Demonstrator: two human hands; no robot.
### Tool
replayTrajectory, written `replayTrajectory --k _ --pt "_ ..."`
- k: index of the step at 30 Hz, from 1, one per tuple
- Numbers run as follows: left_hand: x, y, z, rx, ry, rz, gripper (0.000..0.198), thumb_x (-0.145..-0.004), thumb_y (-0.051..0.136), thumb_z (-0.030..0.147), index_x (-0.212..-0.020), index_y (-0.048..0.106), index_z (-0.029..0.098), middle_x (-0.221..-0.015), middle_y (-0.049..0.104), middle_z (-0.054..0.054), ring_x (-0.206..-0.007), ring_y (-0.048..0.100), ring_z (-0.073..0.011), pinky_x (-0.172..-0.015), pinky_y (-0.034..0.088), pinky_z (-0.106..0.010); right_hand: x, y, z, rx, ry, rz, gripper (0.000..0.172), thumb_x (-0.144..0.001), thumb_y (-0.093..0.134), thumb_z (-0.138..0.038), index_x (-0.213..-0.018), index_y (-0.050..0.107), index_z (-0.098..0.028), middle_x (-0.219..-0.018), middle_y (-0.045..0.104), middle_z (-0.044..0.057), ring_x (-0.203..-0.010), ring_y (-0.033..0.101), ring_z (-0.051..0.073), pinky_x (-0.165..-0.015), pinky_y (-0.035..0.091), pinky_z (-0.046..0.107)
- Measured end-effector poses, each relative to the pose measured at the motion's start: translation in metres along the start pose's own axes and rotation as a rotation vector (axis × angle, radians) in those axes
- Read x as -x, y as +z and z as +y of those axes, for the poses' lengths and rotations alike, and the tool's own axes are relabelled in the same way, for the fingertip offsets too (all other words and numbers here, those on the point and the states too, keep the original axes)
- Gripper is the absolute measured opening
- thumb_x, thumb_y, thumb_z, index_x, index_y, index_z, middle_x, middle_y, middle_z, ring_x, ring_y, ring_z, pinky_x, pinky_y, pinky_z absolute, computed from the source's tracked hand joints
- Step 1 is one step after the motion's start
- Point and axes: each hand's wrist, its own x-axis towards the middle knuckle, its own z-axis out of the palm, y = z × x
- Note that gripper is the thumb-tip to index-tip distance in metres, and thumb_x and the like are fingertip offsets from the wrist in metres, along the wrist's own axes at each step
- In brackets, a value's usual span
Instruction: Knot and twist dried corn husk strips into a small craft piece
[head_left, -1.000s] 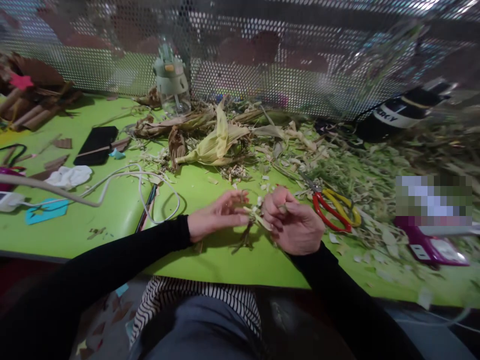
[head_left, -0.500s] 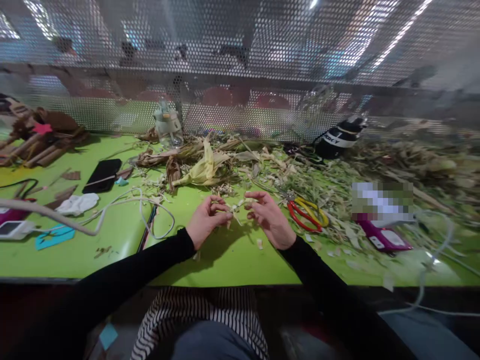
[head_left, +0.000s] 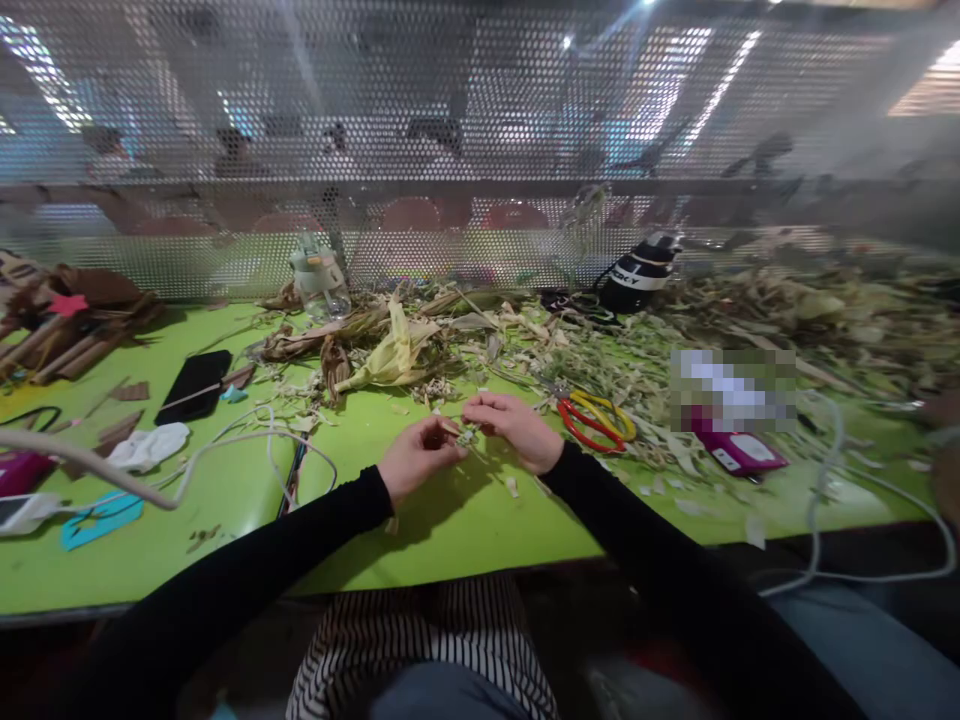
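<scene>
My left hand [head_left: 420,460] is closed in a pinch on a small pale piece of corn husk [head_left: 466,437] just above the green table. My right hand [head_left: 517,430] reaches the same piece from the right, thumb and fingers pressed together at its edge. The piece's exact shape is too small to make out. Right of my right hand lie scissors [head_left: 598,420] with red and yellow handles. Beyond my hands, a yellowish corn husk [head_left: 391,355] lies among dried husks. A small husk scrap [head_left: 512,487] is below my right hand.
Shredded husk [head_left: 795,310] covers the right and back of the green table [head_left: 217,540]. A black bottle [head_left: 637,278], a clear bottle [head_left: 319,280], a black phone [head_left: 196,387], a white cable [head_left: 187,475] and a purple glue gun-like device [head_left: 739,447] stand or lie around. A perforated screen [head_left: 480,220] closes the back.
My right hand has moved in to the husk piece, and its spread fingers have closed together. My left hand keeps its pinch. The camera view has turned slightly right.
</scene>
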Motion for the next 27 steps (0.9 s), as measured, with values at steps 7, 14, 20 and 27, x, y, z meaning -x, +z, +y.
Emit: replayTrajectory --k 7,14,20,27 --pt "0.0 0.004 0.001 0.149 -0.046 0.004 0.031 -0.064 0.076 0.034 -0.077 0.056 0.015 -0.07 0.06 0.002 -0.064 0.055 -0.0063 -0.061 0.043 -0.019 0.002 -0.033 0.004 0.36 -0.011 0.084 0.025 -0.081 0.05 -0.043 -0.079 0.057 -0.019 -0.073 0.06 0.002 -0.061 0.054 0.013 -0.055 0.041 0.024" --pt "-0.01 0.002 0.011 0.432 -0.147 0.131 0.031 -0.064 0.076 0.016 -0.084 0.053 0.017 -0.075 0.065 -0.001 -0.067 0.063 -0.0102 -0.065 0.053 -0.024 0.036 -0.119 0.016 1.338 0.183 0.215 0.021 -0.076 0.047 -0.011 -0.09 0.062 -0.007 -0.095 0.064 0.022 -0.09 0.06 0.03 -0.081 0.042 0.039" --pt "-0.016 -0.004 0.01 0.475 -0.078 0.185 0.028 -0.066 0.073 0.013 -0.089 0.057 0.017 -0.074 0.063 0.001 -0.067 0.062 -0.0089 -0.067 0.054 -0.024 0.03 -0.13 0.022 1.411 0.322 0.153 0.029 -0.077 0.05 -0.02 -0.101 0.058 -0.007 -0.098 0.065 0.02 -0.087 0.062 0.029 -0.072 0.044 0.034" --pt "-0.017 -0.016 0.01 0.461 -0.021 0.201 0.027 -0.067 0.074 0.019 -0.088 0.057 0.017 -0.078 0.064 -0.001 -0.07 0.062 -0.0098 -0.066 0.053 -0.025 0.021 -0.145 -0.001 1.346 0.239 0.182 0.024 -0.076 0.051 -0.027 -0.094 0.056 -0.011 -0.091 0.065 0.018 -0.081 0.062 0.028 -0.069 0.045 0.035"
